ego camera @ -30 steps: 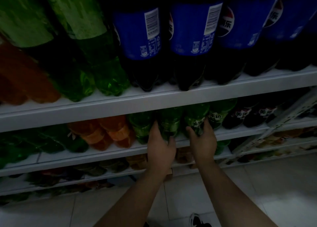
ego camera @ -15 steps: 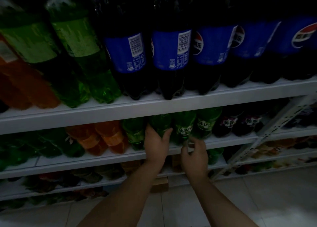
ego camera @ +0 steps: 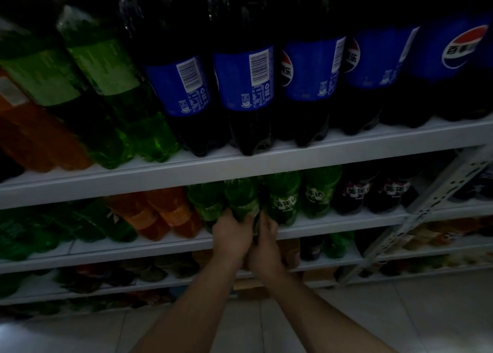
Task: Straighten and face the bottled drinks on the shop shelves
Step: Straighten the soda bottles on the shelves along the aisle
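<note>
— Which one are you on, and where is it?

— A green bottle (ego camera: 241, 199), upright in the front row of the second shelf (ego camera: 346, 220), touching a neighbour (ego camera: 282, 203) on its right whose white lettering faces out. My left grip (ego camera: 231, 232) curls round its lower left side. My right grip (ego camera: 264, 242) takes the lower right, fingers pushed into the seam beside the neighbour. Both are clenched on it.

— How do you expect it to handle?

— It looks full, so I judge it fairly heavy for its size. Sealed plastic should be stiff enough not to buckle, but it is smooth and may slide under my palms as I turn it. Low on the body, where I have it, seems the right place, because it can swivel on its base without lifting. I can't read its label in this gloom, so I take it that it needs turning.

— What's in the way?

— The bottles stand side by side with hardly any finger room, and a twist could drag the neighbour round too. The upper shelf (ego camera: 266, 163) hides the caps, so there is no hold from above. Orange bottles (ego camera: 165, 214) stand to the left and dark bottles (ego camera: 368, 192) to the right. Up top, two of the cola bottles (ego camera: 242, 80) show barcodes, so they aren't faced yet.
</note>
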